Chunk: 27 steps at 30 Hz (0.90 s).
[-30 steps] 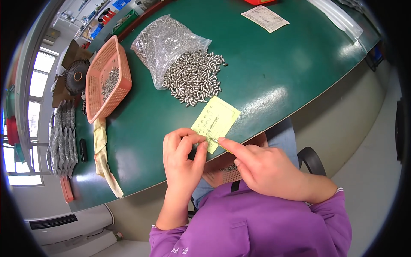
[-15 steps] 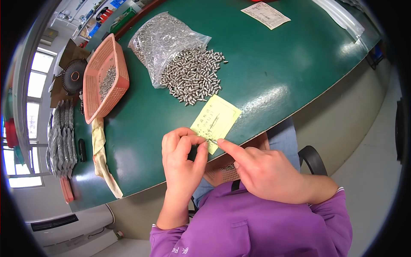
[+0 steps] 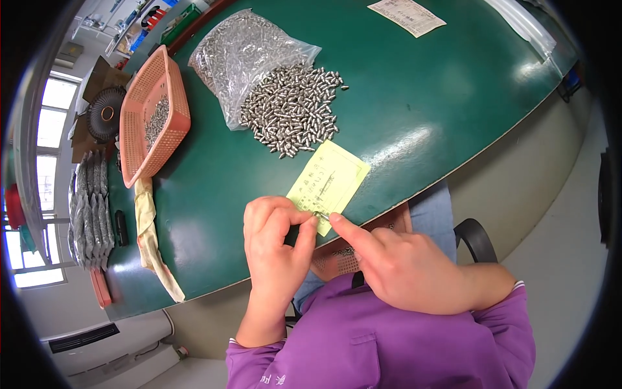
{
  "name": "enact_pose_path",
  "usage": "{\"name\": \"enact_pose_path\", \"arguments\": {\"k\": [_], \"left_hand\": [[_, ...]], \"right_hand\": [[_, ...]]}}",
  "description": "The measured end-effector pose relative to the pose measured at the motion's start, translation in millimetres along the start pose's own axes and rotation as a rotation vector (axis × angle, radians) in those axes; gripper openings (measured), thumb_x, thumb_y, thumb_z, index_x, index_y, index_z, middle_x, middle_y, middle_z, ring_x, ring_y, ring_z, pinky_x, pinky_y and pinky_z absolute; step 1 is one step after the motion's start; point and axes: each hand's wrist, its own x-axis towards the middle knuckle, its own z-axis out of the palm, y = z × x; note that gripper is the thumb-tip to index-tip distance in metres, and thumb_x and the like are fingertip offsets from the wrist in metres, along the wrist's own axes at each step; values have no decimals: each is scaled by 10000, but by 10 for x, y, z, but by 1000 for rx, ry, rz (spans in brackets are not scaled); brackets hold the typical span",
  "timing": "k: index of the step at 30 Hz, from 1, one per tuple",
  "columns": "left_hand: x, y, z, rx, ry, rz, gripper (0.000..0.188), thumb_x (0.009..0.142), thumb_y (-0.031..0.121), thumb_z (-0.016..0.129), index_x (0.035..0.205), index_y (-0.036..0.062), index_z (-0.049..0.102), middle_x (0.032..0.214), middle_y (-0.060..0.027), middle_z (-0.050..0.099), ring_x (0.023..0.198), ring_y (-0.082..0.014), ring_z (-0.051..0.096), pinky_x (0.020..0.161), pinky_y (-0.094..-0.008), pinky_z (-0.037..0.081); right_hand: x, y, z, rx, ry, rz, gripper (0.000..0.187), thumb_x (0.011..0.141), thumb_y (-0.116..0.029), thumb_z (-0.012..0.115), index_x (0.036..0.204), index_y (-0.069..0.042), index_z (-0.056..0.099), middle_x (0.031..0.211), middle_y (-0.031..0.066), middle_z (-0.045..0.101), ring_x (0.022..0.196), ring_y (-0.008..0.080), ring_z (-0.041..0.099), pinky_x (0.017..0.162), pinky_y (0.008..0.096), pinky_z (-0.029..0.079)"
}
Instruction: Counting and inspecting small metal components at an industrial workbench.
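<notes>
My left hand [image 3: 278, 236] pinches a small silvery metal part [image 3: 319, 214] between thumb and forefinger, just over the lower edge of a yellow card [image 3: 340, 167]. At the part's other end is the forefinger of my right hand [image 3: 411, 266]; its remaining fingers are curled, and its thumb is mostly hidden. The card lies on the green table with printed and handwritten marks. Beyond it spreads a heap of small pointed metal pieces [image 3: 291, 107], spilling from the mouth of a clear plastic bag [image 3: 243, 52] that holds more of them.
To the left stands a pink mesh basket [image 3: 172, 133] with metal pieces inside. Nearby are a yellowish cloth strip [image 3: 148, 236], a black marker [image 3: 121, 228], filled bags [image 3: 91, 214] and a black fan [image 3: 105, 113]. A paper slip [image 3: 408, 16] lies at the far side. Another pink basket [image 3: 334, 264] sits below the table edge.
The view has shifted slightly, so the table items appear a little displaced. Both hands keep almost the same pose around the small part, with no grip visibly changed.
</notes>
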Motion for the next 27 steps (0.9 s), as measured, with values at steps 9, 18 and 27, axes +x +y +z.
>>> {"name": "enact_pose_path", "arguments": {"k": [9,18,27], "left_hand": [[-6,-13,-5,12,-18,9,157,726,-4,775,819,42,657,927,-93,626,950,-306,590,867,-409,470],[304,-29,-165,158,-22,71,172,774,-9,741,933,23,683,947,-113,634,955,-298,614,845,-393,497],[623,-310,17,242,-34,-29,93,839,45,715,913,15,668,888,-99,644,885,-272,633,801,-373,509]], "right_hand": [[44,3,-80,-117,-21,6,594,874,-59,639,1454,-111,523,798,118,633,645,280,653,559,401,559],[-58,223,-114,248,289,-60,559,913,-43,592,1460,-102,492,904,164,693,699,334,685,618,434,563],[-99,290,-62,261,246,-44,545,922,-52,584,1458,-95,491,881,165,686,706,342,683,615,437,562]]}}
